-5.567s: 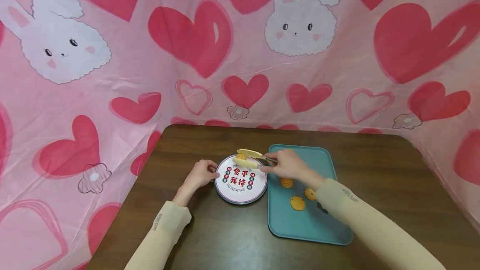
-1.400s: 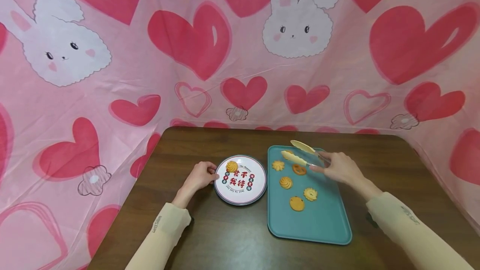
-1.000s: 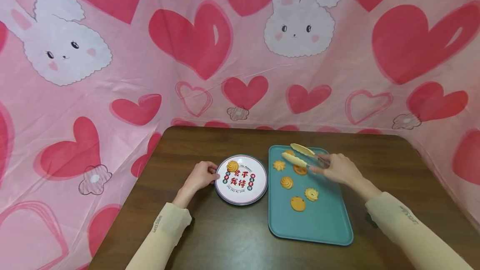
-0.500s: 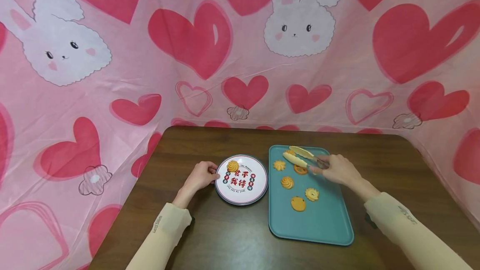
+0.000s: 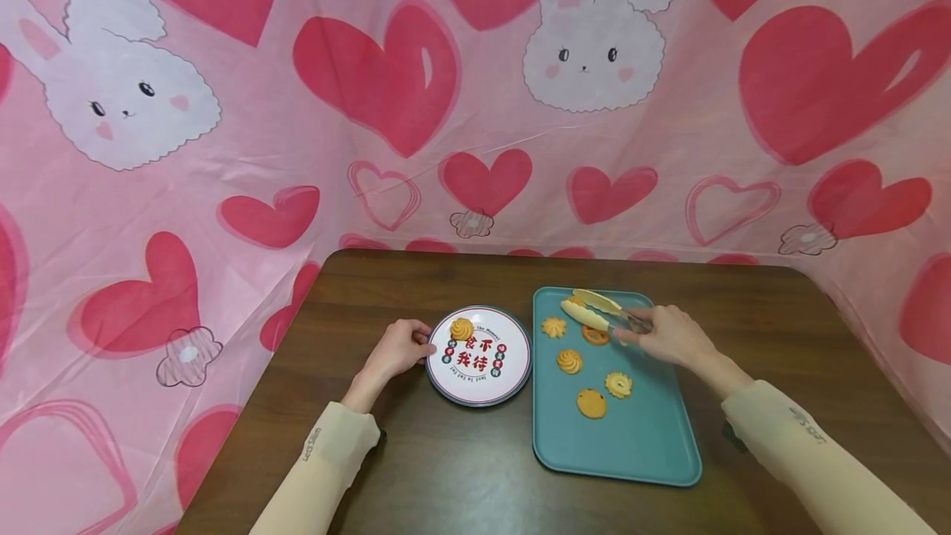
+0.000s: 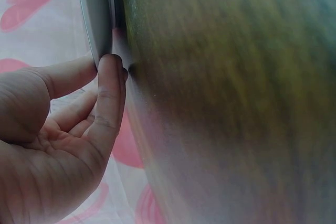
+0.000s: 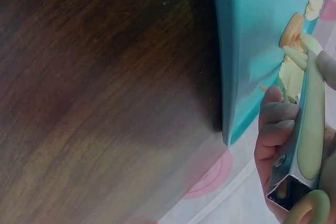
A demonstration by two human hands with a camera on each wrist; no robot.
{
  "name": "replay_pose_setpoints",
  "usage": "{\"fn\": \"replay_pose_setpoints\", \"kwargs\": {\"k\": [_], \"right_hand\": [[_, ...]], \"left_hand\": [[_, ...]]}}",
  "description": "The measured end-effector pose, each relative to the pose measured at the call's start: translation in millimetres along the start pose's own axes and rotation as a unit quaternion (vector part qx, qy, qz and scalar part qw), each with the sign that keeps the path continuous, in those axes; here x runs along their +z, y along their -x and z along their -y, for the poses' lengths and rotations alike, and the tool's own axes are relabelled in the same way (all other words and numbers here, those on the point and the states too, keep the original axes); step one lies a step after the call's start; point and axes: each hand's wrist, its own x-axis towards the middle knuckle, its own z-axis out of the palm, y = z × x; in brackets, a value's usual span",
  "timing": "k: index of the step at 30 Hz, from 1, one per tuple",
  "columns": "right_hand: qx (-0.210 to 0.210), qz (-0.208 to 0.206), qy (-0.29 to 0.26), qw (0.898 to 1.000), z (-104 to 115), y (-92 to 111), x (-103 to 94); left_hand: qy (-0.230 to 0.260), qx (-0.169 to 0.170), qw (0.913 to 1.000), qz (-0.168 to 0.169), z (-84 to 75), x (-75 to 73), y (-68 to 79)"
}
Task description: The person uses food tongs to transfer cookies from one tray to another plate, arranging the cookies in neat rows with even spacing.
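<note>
Serving tongs (image 5: 587,318) and the right hand (image 5: 669,333) are now occupying the far end of the teal tray (image 5: 617,452), having shifted from the round plate (image 5: 479,387) since the earliest frame; one swirl cookie (image 5: 461,329) is now lying on that plate, near its far-left rim.

The right hand is gripping the tongs, thumb and fingers closing round the two arms. The pale tong tips are standing apart on either side of a partly hidden cookie (image 5: 575,301); whether they are touching it cannot be determined. The pretzel-shaped cookie (image 5: 595,338) is lying partly beneath the near tip.

The left hand (image 5: 397,347) is pinching the plate's left edge, thumb above and fingers below.

On the tray, a star-shaped cookie (image 5: 553,327) is lying near the left edge, followed toward the wearer by a second swirl cookie (image 5: 570,362), a flower-shaped cookie (image 5: 618,385) and a flat round cookie (image 5: 591,404). Plate and tray are resting side by side on the wooden table (image 5: 446,461).
</note>
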Motion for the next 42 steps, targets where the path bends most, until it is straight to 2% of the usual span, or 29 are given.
{"fn": "replay_pose_setpoints", "kwargs": {"k": [11, 18, 26, 34, 42], "right_hand": [[0.003, 0.006, -0.004, 1.0, 1, 0, -0.6], [0.006, 0.007, -0.005, 1.0, 3, 1, -1.5], [0.009, 0.009, -0.015, 1.0, 4, 1, -5.3], [-0.005, -0.002, -0.011, 1.0, 9, -1, -7.5], [-0.032, -0.017, -0.011, 0.999, 23, -5, -8.0]], "left_hand": [[-0.003, 0.003, 1.0, -0.001, 0.6, -0.2, -0.2], [0.009, 0.018, 0.9998, 0.0, 1.3, 1.3, -2.5], [0.004, 0.014, 0.9999, 0.001, 1.4, 1.0, -2.9], [0.005, 0.008, 1.0, 0.001, 1.3, 1.0, -1.8], [0.004, 0.008, 1.0, 0.0, 0.4, 1.1, -1.9]]}}
